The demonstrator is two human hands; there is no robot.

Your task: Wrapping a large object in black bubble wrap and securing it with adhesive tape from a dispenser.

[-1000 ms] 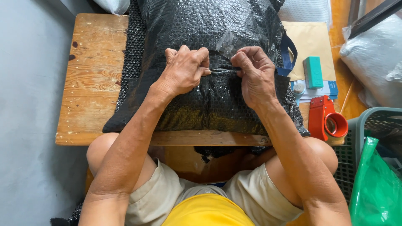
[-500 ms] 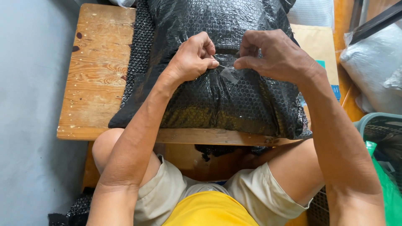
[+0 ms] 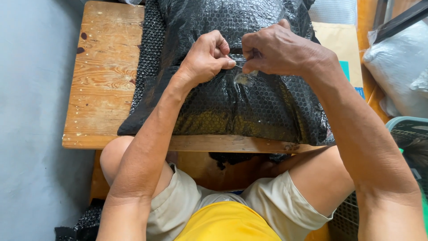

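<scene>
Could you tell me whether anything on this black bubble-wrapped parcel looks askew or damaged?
Slightly. Between the left hand and right hand, a strip of clear tape sits crumpled on the parcel rather than flat. The wrap itself shows no tear. The table is stained.
</scene>
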